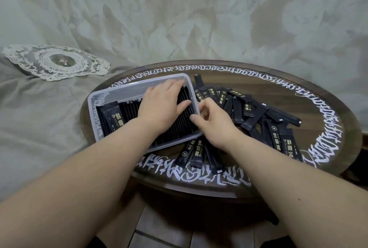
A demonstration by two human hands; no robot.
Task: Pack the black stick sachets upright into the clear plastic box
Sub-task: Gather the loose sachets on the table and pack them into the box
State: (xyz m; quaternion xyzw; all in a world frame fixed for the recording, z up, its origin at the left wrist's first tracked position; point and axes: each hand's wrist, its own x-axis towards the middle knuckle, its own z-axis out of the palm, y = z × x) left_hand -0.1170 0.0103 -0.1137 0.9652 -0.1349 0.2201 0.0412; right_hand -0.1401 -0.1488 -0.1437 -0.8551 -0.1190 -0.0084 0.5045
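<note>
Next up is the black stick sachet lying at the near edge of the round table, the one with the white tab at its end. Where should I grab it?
Pinch the black stick sachet near its white-tabbed near end, coming from above on the table's near side. That end pokes clear of the neighbouring loose sachets, while its far end is tucked beneath the right hand by the clear plastic box. It lies flat, so take its long edges.

Hidden behind the hands

The left hand (161,106) covers part of the row of black stick sachets (179,126); the right hand (214,120) perhaps pinches something, its curled fingertips hiding what.
</note>
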